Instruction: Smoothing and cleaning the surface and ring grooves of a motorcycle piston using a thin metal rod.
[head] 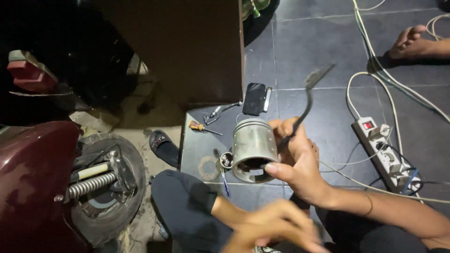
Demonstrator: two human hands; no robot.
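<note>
Right hand [300, 164] grips the piston [253, 149] plus a dark tool [307, 100]; left hand [272, 229] is blurred, grip unclear. Looks like mid-inspection; next move needs the left steadying it.

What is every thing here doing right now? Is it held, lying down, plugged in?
Piston: held up, open end toward the camera.
Right hand: gripping the piston, plus a thin dark tool.
Left hand: blurred, holding nothing visible.
Phone: lying on the floor, screen dark.
Screwdriver: lying flat.
Power strip: plugs in, switch lit red.
</note>
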